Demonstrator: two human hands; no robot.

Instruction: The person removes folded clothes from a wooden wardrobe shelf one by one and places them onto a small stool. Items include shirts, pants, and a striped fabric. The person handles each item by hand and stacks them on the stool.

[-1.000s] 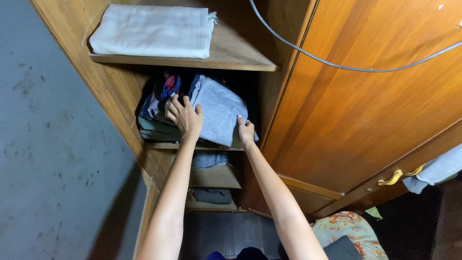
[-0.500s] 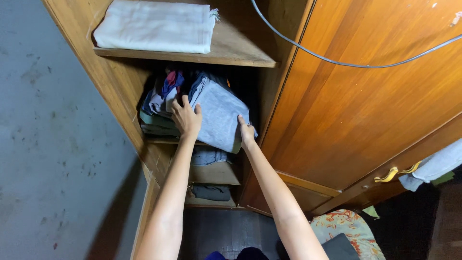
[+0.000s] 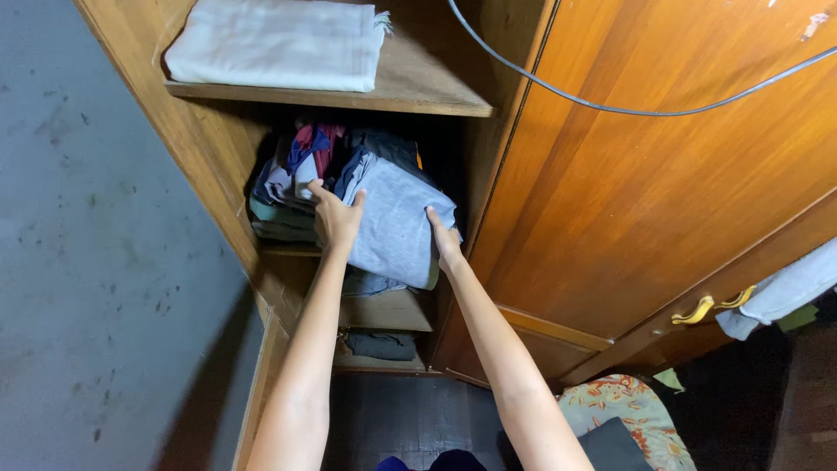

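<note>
Head camera first. What are the hands doing?

— Both hands press on a folded grey cloth (image 3: 397,222) in the middle of the frame. The left hand (image 3: 333,218) lies flat and open on its left edge. The right hand (image 3: 445,237) is open too, holding its right edge.

— Where is the cloth?

— It sits on the middle shelf (image 3: 288,251), tilted, with its low end hanging past the front. A pile of clothes (image 3: 288,187) is just beside it, on the left.

— How will it feel?

— Soft, light and floppy, I think. Hold both sides so it stays folded.

— What is hard to see?

— The back of the shelf is dark. Lower shelves are partly hidden by the arms. A white folded cloth (image 3: 275,44) at the top is cut off.
</note>
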